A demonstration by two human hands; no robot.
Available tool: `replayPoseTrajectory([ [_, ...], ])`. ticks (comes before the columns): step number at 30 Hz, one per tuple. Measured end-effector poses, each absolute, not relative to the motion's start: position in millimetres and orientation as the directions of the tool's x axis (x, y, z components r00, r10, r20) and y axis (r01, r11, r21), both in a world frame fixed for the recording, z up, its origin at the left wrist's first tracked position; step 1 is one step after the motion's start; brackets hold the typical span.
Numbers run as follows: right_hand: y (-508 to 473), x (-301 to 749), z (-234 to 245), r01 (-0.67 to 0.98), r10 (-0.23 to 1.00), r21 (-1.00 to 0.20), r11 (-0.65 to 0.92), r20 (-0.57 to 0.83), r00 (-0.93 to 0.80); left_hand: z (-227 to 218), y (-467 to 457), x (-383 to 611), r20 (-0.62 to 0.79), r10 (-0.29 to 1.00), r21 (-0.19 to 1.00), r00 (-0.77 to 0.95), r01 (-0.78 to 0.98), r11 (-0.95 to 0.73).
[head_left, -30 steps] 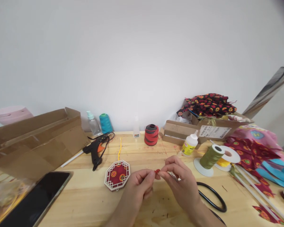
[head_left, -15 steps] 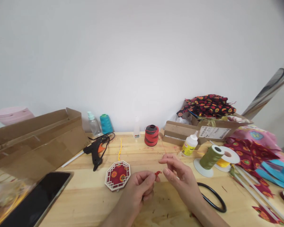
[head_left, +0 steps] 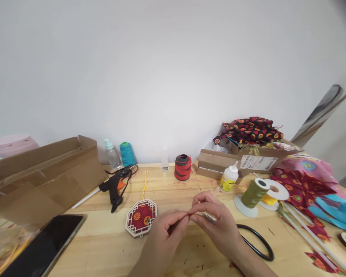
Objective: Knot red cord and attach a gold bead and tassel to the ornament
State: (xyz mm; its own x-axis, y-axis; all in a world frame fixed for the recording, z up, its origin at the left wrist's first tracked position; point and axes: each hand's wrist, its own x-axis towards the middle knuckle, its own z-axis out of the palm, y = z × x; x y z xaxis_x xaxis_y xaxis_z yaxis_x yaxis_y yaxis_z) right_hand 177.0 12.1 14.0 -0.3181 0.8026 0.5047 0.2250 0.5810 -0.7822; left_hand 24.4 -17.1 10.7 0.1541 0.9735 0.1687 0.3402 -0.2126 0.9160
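Observation:
My left hand (head_left: 165,232) and my right hand (head_left: 215,223) meet fingertip to fingertip above the wooden table (head_left: 103,246), both pinched. Between the tips is a tiny red piece, almost hidden now. Just left of my left hand lies an octagonal ornament (head_left: 141,217) with red patterned cloth in a white lattice frame and a yellow cord (head_left: 144,181) running away from it. Black-handled scissors (head_left: 255,242) lie behind my right hand.
A black glue gun (head_left: 113,188), red cord spool (head_left: 182,167), teal spool (head_left: 127,154), glue bottle (head_left: 228,177) and olive thread spool (head_left: 252,194) stand further back. Cardboard boxes (head_left: 40,177) at left and back right, a phone (head_left: 43,248) front left, fabric scraps (head_left: 302,184) at right.
My right hand opened and drew back from the red piece, then came in again and pinched at my left fingertips. The view shifted slightly.

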Motion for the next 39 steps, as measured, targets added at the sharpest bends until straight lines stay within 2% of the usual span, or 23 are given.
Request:
replayPoseTrajectory([
  [5,13,178,14,0.207,0.868,-0.853,0.479,0.425,-0.256,9,-17,23,0.286,0.949,0.854,0.134,0.414,-0.316],
  [11,15,174,12,0.149,0.883,-0.911,0.384,0.316,-0.346,9,-18,23,0.358,0.908,0.721,0.219,0.553,-0.418],
  [14,14,174,10,0.177,0.857,-0.867,0.466,0.391,-0.337,10,-18,25,0.338,0.908,0.689,0.246,0.593,-0.417],
  [17,12,177,9,0.301,0.755,-0.695,0.653,0.565,-0.333,10,-17,26,0.303,0.930,0.721,0.208,0.588,-0.367],
  [20,11,179,9,0.393,0.619,-0.487,0.780,0.696,-0.364,9,-16,26,0.247,0.959,0.830,0.140,0.480,-0.284],
  [22,10,179,10,0.398,0.585,-0.449,0.800,0.729,-0.355,8,-16,27,0.173,0.982,0.920,0.080,0.342,-0.190],
  [25,9,178,13,0.344,0.598,-0.498,0.796,0.737,-0.316,4,-16,28,0.026,0.999,0.993,0.035,0.115,-0.029],
  [28,7,178,15,0.290,0.628,-0.559,0.777,0.717,-0.303,1,-15,29,-0.076,0.996,0.996,0.056,-0.047,0.078],
  [35,7,179,16,0.235,0.636,-0.591,0.771,0.703,-0.318,-3,-15,30,-0.073,0.989,0.935,0.127,-0.335,0.112],
  [39,6,177,15,0.246,0.651,-0.602,0.759,0.699,-0.297,-2,-16,31,-0.078,0.987,0.914,0.142,-0.386,0.128],
])
